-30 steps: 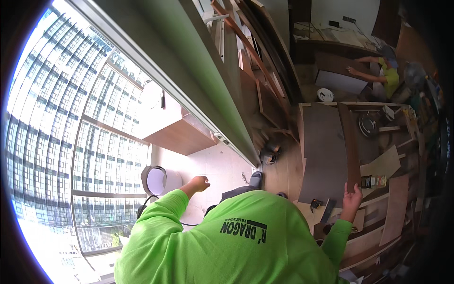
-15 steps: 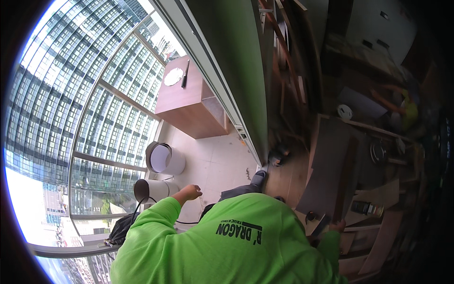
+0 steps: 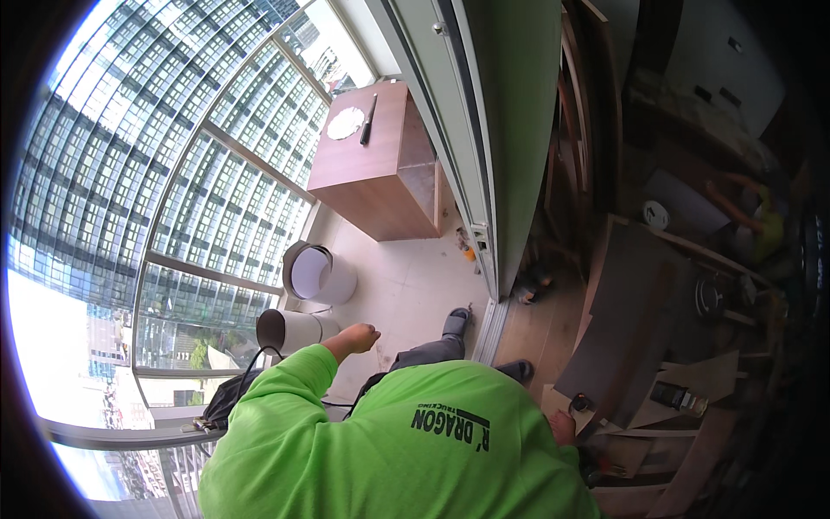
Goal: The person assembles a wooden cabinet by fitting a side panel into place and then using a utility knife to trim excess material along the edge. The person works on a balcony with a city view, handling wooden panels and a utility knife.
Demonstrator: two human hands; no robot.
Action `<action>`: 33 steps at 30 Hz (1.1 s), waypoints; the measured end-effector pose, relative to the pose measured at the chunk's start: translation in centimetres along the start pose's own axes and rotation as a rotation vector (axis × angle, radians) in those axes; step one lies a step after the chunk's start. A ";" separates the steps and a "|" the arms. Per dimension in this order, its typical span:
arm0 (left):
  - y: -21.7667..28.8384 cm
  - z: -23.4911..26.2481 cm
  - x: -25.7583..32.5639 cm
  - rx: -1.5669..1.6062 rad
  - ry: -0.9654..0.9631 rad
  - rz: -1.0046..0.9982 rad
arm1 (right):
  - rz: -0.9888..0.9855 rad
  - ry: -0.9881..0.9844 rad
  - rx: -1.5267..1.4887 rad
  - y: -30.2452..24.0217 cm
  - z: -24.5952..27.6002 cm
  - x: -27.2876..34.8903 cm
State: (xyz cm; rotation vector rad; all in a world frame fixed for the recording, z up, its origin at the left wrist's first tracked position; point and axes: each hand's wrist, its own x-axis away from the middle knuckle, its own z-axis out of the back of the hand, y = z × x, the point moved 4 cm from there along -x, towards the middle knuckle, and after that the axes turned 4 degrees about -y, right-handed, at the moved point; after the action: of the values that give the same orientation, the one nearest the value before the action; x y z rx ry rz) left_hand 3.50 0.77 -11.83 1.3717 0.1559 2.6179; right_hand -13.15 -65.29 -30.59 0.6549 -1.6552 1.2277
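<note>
Buckets lie tipped on the balcony floor just beyond the left hand, fingers curled in and holding nothing. Farther right, the right hand, its grip too hidden to tell, sits at the near corner of a dark board. The board lies flat among stacked timber, seemingly not yet lifted, its long axis pointing away from the person.

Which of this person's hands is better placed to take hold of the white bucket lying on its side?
Probably the left hand: it reaches out toward the tipped white bucket. The right hand is across the body, by the dark board.
</note>
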 end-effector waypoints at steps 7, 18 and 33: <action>-5.1 4.2 -0.5 0.336 0.173 0.205 | -0.040 -0.029 0.124 1.6 -2.9 -0.9; -21.4 2.7 -4.9 0.498 0.337 0.061 | 0.037 -0.055 0.485 -2.8 -24.8 -1.0; -30.7 6.8 -7.5 1.278 0.715 0.199 | 0.898 -0.171 0.907 -27.7 -71.3 -5.7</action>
State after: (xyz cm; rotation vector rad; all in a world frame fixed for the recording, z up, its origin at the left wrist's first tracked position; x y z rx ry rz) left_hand 16.73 29.33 -19.41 0.4396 2.1191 3.0606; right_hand 38.48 -9.60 -19.93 0.5332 -1.5011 2.7091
